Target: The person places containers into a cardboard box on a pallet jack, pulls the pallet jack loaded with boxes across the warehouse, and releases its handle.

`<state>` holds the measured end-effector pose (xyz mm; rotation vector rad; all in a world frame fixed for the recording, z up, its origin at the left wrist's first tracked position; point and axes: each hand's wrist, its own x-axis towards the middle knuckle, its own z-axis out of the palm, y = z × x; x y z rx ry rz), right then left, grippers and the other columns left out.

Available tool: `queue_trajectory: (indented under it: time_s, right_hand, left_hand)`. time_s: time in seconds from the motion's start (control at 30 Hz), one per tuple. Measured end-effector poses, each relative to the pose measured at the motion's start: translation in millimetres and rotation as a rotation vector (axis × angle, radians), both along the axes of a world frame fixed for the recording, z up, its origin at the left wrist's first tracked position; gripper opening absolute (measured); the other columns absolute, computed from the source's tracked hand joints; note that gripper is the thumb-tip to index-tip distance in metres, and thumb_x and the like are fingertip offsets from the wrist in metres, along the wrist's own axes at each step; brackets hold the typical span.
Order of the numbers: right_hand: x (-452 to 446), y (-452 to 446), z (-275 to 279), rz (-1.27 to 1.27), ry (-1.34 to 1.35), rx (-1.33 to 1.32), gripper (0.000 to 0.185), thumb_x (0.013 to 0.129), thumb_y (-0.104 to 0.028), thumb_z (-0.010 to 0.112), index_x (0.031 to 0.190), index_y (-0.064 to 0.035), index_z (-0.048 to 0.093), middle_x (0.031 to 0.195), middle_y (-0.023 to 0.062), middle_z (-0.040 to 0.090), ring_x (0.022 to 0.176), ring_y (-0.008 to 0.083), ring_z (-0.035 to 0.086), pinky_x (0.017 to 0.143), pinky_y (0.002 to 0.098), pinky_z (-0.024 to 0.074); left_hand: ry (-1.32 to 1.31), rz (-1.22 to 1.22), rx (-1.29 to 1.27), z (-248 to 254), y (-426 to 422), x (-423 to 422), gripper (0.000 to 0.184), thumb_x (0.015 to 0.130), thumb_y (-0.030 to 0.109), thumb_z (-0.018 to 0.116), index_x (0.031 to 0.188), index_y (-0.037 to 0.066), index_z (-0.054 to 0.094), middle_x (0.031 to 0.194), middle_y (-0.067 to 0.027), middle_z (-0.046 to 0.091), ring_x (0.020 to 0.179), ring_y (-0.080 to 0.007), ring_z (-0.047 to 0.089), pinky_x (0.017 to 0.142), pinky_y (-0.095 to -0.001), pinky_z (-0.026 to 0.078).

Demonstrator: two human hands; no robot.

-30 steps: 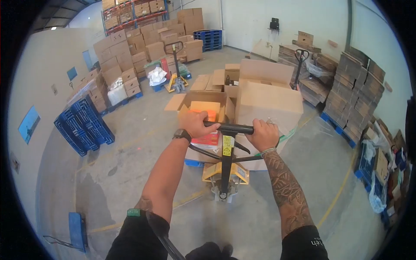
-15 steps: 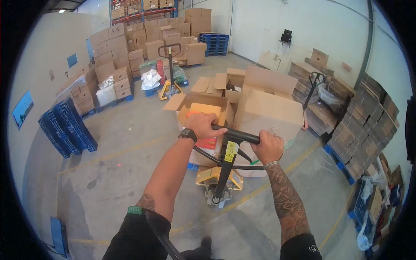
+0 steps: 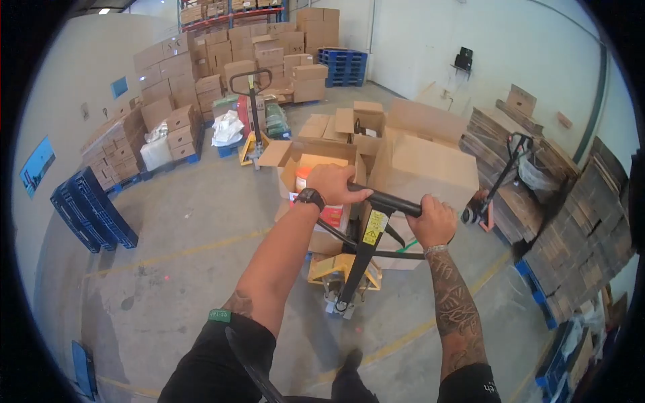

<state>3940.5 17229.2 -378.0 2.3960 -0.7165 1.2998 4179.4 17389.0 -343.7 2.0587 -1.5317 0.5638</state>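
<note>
The black pallet jack handle rises in front of me, with a yellow label on its shaft. My left hand is closed on the handle's left side, its thumb along the bar. Around the right end of the same bar my right hand is wrapped. Below, the yellow pallet jack base stands at a loaded pallet mostly hidden by its load. An open cardboard box there contains orange and red packages. To its right is a larger carton with a raised flap.
Another pallet jack stands at the back left, and one more pallet jack is to the right. Blue pallets lean together on the left. Flattened cardboard stacks line the right side. Stacked cartons fill the back, beside blue pallets.
My hands and the handle have shifted slightly right and up in view. The right-hand pallet jack and cardboard stacks appear farther right and lower. Both hands keep their grip.
</note>
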Motion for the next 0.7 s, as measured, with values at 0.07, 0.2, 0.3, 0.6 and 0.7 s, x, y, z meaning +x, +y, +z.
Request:
queue_trajectory:
  time_s: [0.07,0.2,0.3,0.6,0.7]
  right_hand:
    - [22.1,-26.9,-4.5,0.017,0.009,0.008,0.037,0.07,-0.04,0.083,0.08,-0.0151,0.058,0.075,0.0044,0.061,0.074,0.0302,0.063,0.07,0.0461,0.0435]
    - [64.0,-69.9,-0.4,0.038,0.066,0.088,0.037,0.07,-0.039,0.084,0.082,-0.015,0.058,0.077,0.0048,0.062,0.076,0.0304,0.063,0.073,0.0465,0.0434]
    - [95.8,-105.2,-2.6,0.038,0.032,0.086,0.037,0.07,-0.038,0.084,0.083,-0.0148,0.058,0.077,0.0048,0.062,0.076,0.0306,0.063,0.074,0.0469,0.0434]
    - [160.2,-250.4,14.4,0.003,0.038,0.017,0.036,0.071,-0.04,0.082,0.08,-0.0146,0.057,0.077,0.0051,0.062,0.075,0.031,0.063,0.069,0.0459,0.0438]
    - [177.5,-299.8,14.8,-0.049,0.069,-0.01,0.037,0.071,-0.04,0.082,0.08,-0.0144,0.057,0.076,0.0053,0.062,0.074,0.0312,0.063,0.069,0.0464,0.044]
  left_hand:
    - [-0.011,0.023,-0.004,-2.1,-24.3,21.2,0.06,0.075,0.076,0.07,0.08,0.015,0.068,0.07,-0.0094,0.07,0.072,-0.0324,0.071,0.066,-0.0454,0.053]
    - [-0.015,0.082,0.045,-8.6,-72.8,68.7,0.059,0.074,0.075,0.071,0.08,0.016,0.067,0.068,-0.0094,0.067,0.071,-0.0332,0.069,0.065,-0.0467,0.051]
    - [0.013,0.051,0.043,-5.8,-113.2,101.3,0.058,0.073,0.074,0.072,0.08,0.016,0.067,0.069,-0.0098,0.068,0.071,-0.0333,0.069,0.065,-0.0463,0.051]
    - [0.071,0.028,0.052,16.4,-261.7,165.5,0.069,0.074,0.081,0.064,0.083,0.013,0.073,0.072,-0.014,0.071,0.074,-0.0361,0.07,0.067,-0.049,0.054]
    - [0.049,0.002,0.015,15.2,-309.4,181.9,0.069,0.075,0.081,0.064,0.081,0.013,0.071,0.071,-0.0136,0.07,0.072,-0.0365,0.07,0.064,-0.0488,0.053]
